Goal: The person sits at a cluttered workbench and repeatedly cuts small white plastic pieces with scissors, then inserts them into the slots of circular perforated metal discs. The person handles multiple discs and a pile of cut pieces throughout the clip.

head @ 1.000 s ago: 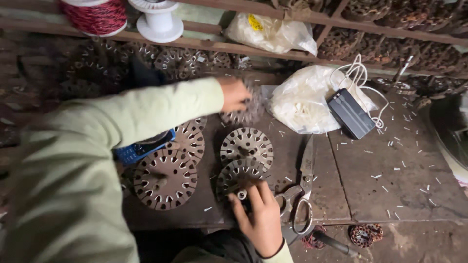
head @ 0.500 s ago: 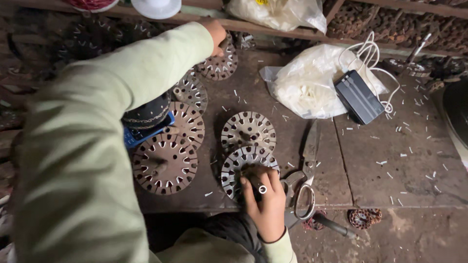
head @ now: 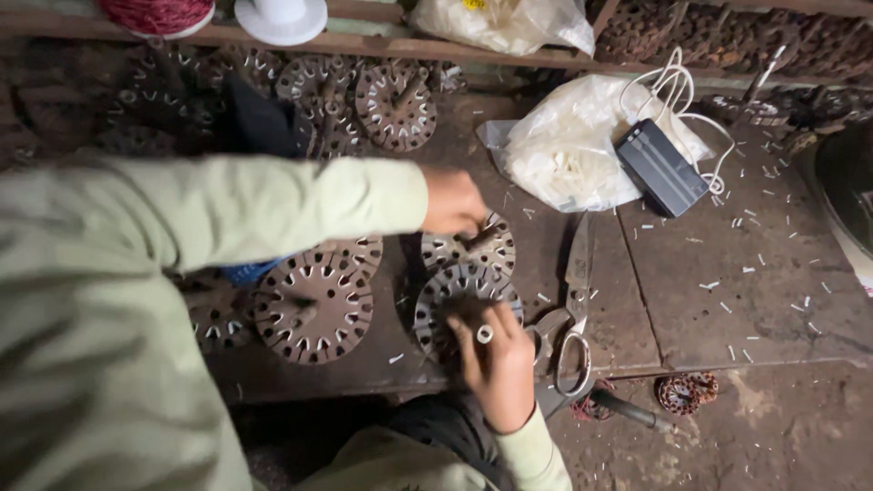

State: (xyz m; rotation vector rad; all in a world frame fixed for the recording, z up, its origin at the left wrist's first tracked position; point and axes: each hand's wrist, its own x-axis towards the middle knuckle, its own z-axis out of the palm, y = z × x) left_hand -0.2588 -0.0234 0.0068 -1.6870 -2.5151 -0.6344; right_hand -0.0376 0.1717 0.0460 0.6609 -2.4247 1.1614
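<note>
Not much packaging here tbh. There's a crumpled whitish plastic bag (head: 568, 145) lying on the counter (head: 746, 300) toward the upper right, stuffed with pale material, with a dark flat rectangular box (head: 662, 167) resting against its right side and a white cord (head: 677, 91) looped over both. A second bag (head: 505, 23), clear-ish and cream coloured with a small yellow label (head: 473, 5) at the top edge, sits on the wooden shelf (head: 382, 44) behind. No signs or screens that I can see.

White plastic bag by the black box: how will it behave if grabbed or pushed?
The bag looks thin and crumpled, so probably floppy and light. The black box and white cord rest on it, so they would likely shift.
</note>
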